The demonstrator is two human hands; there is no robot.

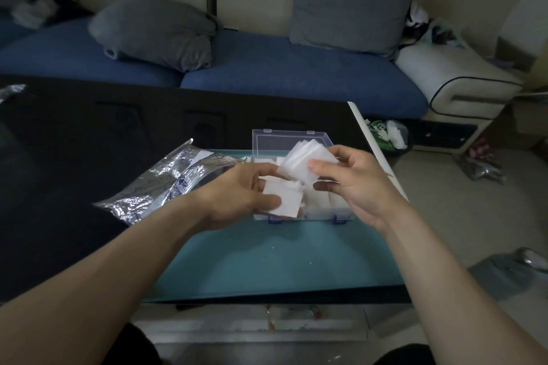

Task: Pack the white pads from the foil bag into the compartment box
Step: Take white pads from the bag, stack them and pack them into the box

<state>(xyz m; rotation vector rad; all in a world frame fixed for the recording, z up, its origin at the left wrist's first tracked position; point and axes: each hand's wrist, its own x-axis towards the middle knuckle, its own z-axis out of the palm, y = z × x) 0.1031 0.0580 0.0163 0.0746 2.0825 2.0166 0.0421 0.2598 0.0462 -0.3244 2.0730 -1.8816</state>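
Clear plastic compartment box (299, 139) lid up, partly filled with pads. Left hand (237, 195) pinches one square white pad (281, 201) over box; right hand (353, 181) grips fanned stack of white pads (302, 160) above box. Crinkled silver foil bag (160, 181) left of box, contents unclear. Judged midway.

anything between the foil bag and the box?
Head view: the left hand, gripping a white pad, sits between the foil bag and the box. Behind it, bare teal mat.

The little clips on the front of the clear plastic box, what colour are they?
Blue clips, seen best in the head view.
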